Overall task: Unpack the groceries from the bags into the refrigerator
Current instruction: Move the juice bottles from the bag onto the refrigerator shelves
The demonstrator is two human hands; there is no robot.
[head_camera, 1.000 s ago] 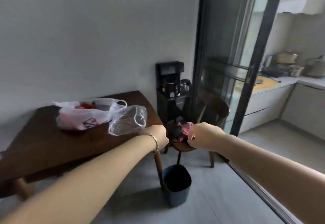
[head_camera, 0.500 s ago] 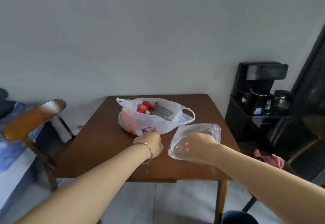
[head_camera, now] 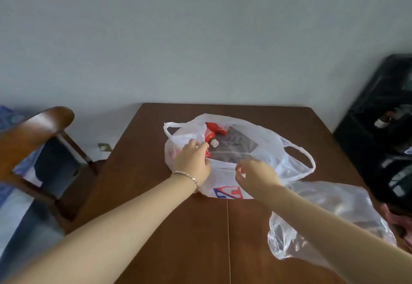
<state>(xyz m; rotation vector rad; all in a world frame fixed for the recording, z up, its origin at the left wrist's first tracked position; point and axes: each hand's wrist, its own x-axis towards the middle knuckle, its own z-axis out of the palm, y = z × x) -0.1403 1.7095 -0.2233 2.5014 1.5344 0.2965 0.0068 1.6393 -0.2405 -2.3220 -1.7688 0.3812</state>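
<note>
Cut off at the right edge and blurred: a black stand [head_camera: 379, 132], its shelf items not made out. On the table [head_camera: 178, 239], far centre, an open white bag [head_camera: 234, 183] is laid. Its contents are partly veiled by plastic: red bottles [head_camera: 210, 135], a dark flat packet [head_camera: 234, 147], the rest unclear. The bag's near-left rim is gripped by the left hand [head_camera: 192, 164]. The right hand [head_camera: 256, 174] is held curled at the near rim; whether plastic is pinched cannot be told. At near right a crumpled clear bag [head_camera: 334, 216] is partly covered by the forearm.

One wide-angle head cam looks fwd & down, near, on white bag [head_camera: 231, 183] mid table [head_camera: 200, 250]; edges seem warped.
</note>
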